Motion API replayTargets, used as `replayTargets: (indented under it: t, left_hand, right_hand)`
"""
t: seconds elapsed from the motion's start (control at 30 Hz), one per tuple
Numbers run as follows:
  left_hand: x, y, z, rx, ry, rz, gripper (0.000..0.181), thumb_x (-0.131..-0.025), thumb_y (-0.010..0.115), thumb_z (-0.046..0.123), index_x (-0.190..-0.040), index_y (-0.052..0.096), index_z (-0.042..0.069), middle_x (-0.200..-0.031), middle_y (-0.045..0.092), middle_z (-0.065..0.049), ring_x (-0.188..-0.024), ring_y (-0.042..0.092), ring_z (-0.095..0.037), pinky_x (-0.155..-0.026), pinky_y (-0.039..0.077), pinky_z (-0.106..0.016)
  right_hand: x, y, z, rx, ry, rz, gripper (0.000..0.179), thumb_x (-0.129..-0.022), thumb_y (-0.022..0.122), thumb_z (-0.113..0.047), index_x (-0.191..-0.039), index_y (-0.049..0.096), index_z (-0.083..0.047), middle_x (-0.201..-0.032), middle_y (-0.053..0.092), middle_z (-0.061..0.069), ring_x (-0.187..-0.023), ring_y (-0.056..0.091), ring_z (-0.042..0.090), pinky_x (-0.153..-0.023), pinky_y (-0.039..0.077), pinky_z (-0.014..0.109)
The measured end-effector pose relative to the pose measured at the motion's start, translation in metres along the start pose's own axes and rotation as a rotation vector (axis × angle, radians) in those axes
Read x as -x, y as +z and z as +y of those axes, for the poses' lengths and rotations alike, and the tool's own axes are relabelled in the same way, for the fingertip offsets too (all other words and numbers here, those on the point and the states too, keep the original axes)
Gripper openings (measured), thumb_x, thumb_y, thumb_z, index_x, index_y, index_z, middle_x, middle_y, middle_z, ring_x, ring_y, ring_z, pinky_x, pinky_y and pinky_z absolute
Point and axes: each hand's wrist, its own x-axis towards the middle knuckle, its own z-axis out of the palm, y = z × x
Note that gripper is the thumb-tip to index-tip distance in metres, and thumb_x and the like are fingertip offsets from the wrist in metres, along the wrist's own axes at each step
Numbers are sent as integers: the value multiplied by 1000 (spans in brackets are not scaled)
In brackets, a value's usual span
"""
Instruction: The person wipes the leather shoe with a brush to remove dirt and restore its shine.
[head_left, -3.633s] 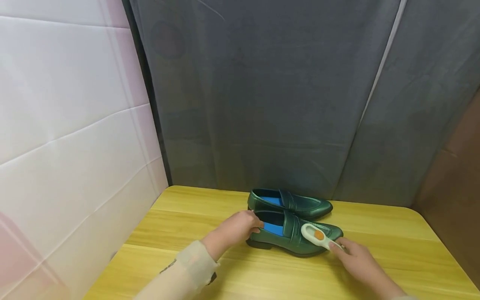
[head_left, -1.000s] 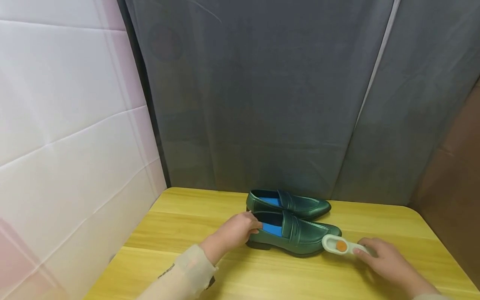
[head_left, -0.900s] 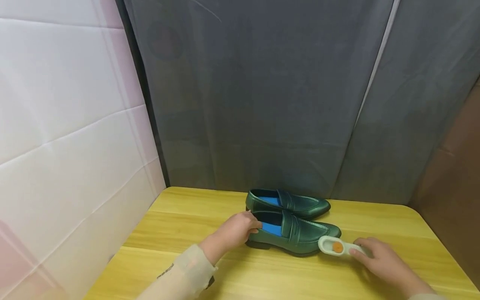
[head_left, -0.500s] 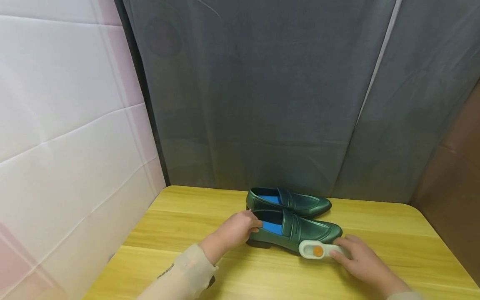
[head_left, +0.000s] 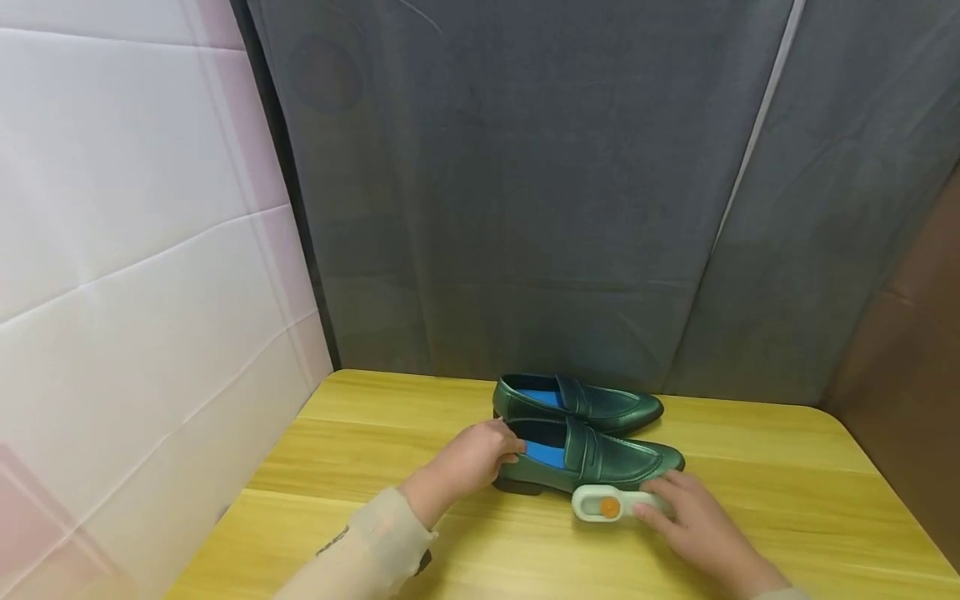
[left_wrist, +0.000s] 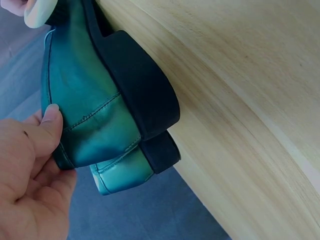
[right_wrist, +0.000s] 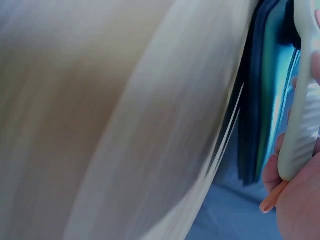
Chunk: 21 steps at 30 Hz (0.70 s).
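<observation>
A pair of shiny dark green loafers with blue insoles stands side by side, toes to the right. My left hand (head_left: 472,461) pinches the heel rim of the near loafer (head_left: 626,463); in the left wrist view the thumb lies on the outside of its heel (left_wrist: 95,115). In my right hand (head_left: 697,523) is a pale green shoe brush (head_left: 588,503) with an orange button, gripped by the handle. Its head lies along the near side of that loafer, and dark bristles (right_wrist: 290,27) face the leather in the right wrist view. The far loafer (head_left: 618,408) is untouched.
The shoes stand on a yellow wood-grain table (head_left: 360,433) with rounded back corners. Behind it hangs a dark grey curtain (head_left: 510,208). A white and pink panel (head_left: 150,292) borders the left, and a brown surface (head_left: 907,350) the right.
The brush was over the loafer's upper, then off by the toe; since then it has moved left along the near side. The left hand has stayed at the heel, and both shoes have kept their places.
</observation>
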Motion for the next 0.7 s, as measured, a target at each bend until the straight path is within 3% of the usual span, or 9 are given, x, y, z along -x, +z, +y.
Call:
replayTargets:
  t: [0.37, 0.7]
  left_hand:
    - [3, 3, -2, -13, -14, 25, 23, -91, 71, -1, -111, 78, 8, -102, 77, -1, -94, 71, -13, -107, 51, -39]
    - [3, 3, 2, -30, -4, 23, 23, -93, 69, -1, -113, 78, 9, -104, 76, -1, -97, 70, -13, -105, 53, -37]
  right_hand:
    - [-9, 7, -20, 28, -11, -9, 25, -94, 67, -48, -103, 73, -25, -93, 55, -17, -91, 51, 6, -83, 51, 37]
    - [0, 2, -10, 15, 53, 18, 27, -89, 74, -47, -100, 74, -23, -91, 57, -13, -88, 48, 8, -77, 48, 32]
